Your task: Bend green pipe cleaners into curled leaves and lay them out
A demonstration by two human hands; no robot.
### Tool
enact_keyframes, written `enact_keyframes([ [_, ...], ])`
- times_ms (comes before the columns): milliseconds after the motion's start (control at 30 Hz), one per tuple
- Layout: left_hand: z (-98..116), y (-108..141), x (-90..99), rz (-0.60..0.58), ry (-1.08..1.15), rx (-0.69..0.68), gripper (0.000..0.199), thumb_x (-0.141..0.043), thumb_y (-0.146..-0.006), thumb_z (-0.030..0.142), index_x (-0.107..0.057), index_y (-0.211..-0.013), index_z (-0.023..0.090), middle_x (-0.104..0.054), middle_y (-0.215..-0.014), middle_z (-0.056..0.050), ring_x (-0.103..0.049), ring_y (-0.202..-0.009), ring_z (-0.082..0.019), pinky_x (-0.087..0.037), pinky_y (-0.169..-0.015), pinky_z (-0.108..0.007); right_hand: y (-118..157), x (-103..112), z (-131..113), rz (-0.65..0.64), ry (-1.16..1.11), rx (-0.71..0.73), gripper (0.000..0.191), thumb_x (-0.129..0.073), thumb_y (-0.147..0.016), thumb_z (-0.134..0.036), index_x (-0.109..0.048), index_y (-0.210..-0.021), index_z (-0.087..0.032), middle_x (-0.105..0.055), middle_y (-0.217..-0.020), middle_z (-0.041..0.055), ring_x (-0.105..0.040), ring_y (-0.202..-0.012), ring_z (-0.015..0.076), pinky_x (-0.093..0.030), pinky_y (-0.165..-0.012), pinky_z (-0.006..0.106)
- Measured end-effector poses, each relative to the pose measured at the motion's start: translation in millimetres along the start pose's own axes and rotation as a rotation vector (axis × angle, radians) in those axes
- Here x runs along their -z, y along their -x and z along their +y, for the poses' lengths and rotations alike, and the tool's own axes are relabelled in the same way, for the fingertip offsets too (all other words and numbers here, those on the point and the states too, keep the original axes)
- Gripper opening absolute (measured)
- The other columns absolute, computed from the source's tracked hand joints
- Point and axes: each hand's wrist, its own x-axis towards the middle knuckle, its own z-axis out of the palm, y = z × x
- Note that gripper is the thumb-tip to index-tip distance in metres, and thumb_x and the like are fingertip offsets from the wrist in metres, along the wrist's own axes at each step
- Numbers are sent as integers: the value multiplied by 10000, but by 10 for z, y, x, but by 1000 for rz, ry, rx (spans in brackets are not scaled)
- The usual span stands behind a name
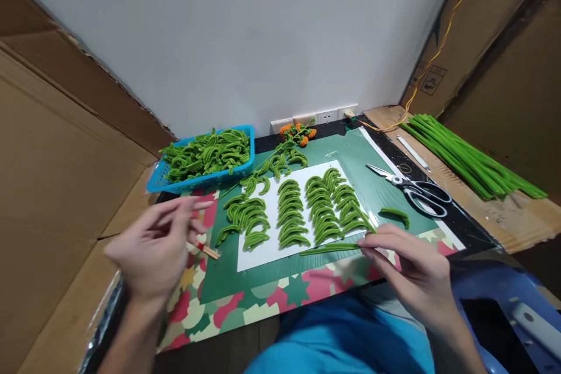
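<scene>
My right hand (407, 269) pinches green pipe cleaners (331, 249) between thumb and fingers at the front right of a white sheet (272, 254). One length points left along the sheet's near edge; another slants up over the rows. Curled green pipe cleaner pieces (291, 213) lie in several columns on the sheet, with more spilling past its left side. My left hand (158, 239), somewhat blurred, hovers left of the sheet with fingers apart and nothing visible in them. Close to its fingertips is a pale wooden stick with a red band (209, 252); whether they touch I cannot tell.
A blue basket (252, 155) heaped with green pieces stands at the back left. Orange flowers (300, 132) lie behind the sheet. To the right are scissors (412, 187), a white pen (413, 153), and straight green stems (464, 158). Cardboard walls (52, 146) flank the table.
</scene>
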Motion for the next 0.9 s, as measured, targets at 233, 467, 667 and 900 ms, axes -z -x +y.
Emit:
enact_keyframes([
  [233,-663,-345,938,-139,-963,-312,478,-499,-1080,560,-732,-1379,268,-679,-1550,-101,-530,-1489,-504,-450,-1195,-718,-24,-51,-20,-87,-53,23,268,-704,-1009,-64,-809,-1156,-262,-822,-1003,60,-796,-877,205,-660,-772,297],
  [467,-757,-364,1109,-309,-969,-141,596,-428,-1033,297,-619,-1576,140,-769,-1394,-195,-685,-1262,-352,-480,-1097,-452,73,-35,-32,-97,-51,86,261,-707,-986,-77,-827,-1122,-265,-829,-968,68,-822,-835,219,-672,-736,258],
  [667,-700,-285,1136,-104,-819,-25,346,-571,-966,470,-776,-818,235,-801,-787,-136,-693,-972,-354,-509,-984,-452,100,-31,-53,-49,-48,99,172,-731,-989,-127,-807,-1090,-243,-832,-932,66,-820,-786,228,-684,-712,264],
  [900,26,93,291,-485,-207,-58,465,-484,-1106,512,-819,-1089,190,-844,-962,-79,-752,-801,-217,-600,-828,-328,187,-143,13,-17,-64,58,134,-706,-1023,-119,-732,-1077,-239,-795,-927,32,-799,-816,184,-661,-759,229],
])
